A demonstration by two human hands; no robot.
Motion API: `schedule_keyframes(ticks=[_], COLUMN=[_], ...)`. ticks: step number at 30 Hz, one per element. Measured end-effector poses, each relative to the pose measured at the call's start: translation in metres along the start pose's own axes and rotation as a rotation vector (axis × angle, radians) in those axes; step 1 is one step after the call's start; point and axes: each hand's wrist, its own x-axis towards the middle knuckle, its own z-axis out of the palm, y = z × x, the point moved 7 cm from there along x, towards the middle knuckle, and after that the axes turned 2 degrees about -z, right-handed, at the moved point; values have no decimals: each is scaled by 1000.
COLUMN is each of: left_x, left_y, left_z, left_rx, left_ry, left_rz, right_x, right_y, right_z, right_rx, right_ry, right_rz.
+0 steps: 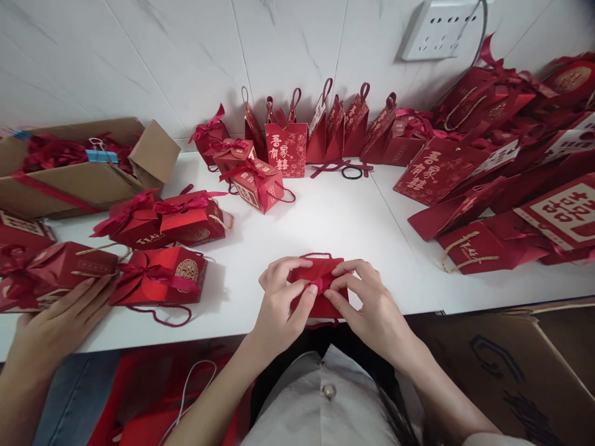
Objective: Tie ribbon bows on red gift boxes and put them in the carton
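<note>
"Where is the piece being worked on?"

"The red box [331, 267] sits at the near edge of the table [251, 254], right in front of the person, between both hands. A ribbon [319, 280] crosses its top."

"And the hands?"

"The left hand [284, 291] has thumb and fingertip pinched together on the ribbon. The right hand [368, 297] does likewise from the other side, its thumb and forefinger closed on the ribbon and its other fingers bent over the box top."

"So which step is this?"

"Working the ribbon at the middle of the lid, I'd judge; tying it or adjusting its knot. Fingers cover too much to say which."

"What does the next move call for?"

"Probably an even pull from both sides, without denting the box or letting the centre slip."

"Anything close by?"

"To the left, a bow-tied box [188, 267] lies well apart from the work. Beyond it, a co-worker's hand [69, 316] rests against another box [88, 263]. Farther back, upright bags [292, 145] line the wall [199, 56], and more red packages [430, 170] crowd the right side."
</note>
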Motion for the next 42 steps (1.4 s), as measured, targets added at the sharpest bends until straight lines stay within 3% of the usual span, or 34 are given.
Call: schedule_keyframes(ticks=[6, 11, 16, 20, 22, 25, 28, 34, 42], left_x=[-12, -23, -33, -40, -42, -43, -43, -46, -53], left_y=[-14, -19, -22, -32, -35, -35, -36, -36, -50], left_z=[-2, -10, -9, -5, -1, 3, 7, 8, 26], left_rx=[-47, -34, -23, -87, -133, -208, -282, -358, -599], left_ry=[141, 307, 355, 373, 371, 375, 373, 434, 384], left_rz=[-116, -162, -130, -197, -235, -272, -339, -410, -549], right_x=[-2, -1, 0, 0, -1, -4, -12, -19, -17], right_y=[-1, -2, 1, 5, 9, 21, 25, 25, 46], right_z=[-5, -15, -21, -27, -31, -35, -23, 6, 28], right_rx=[-22, -96, -127, -152, -143, -116, -90, 143, 772], right_ry=[-183, -257, -290, -283, -243, -142, -174, -262, -207], right_rz=[26, -12, -62, -70, 5, 240, 390, 464, 476])
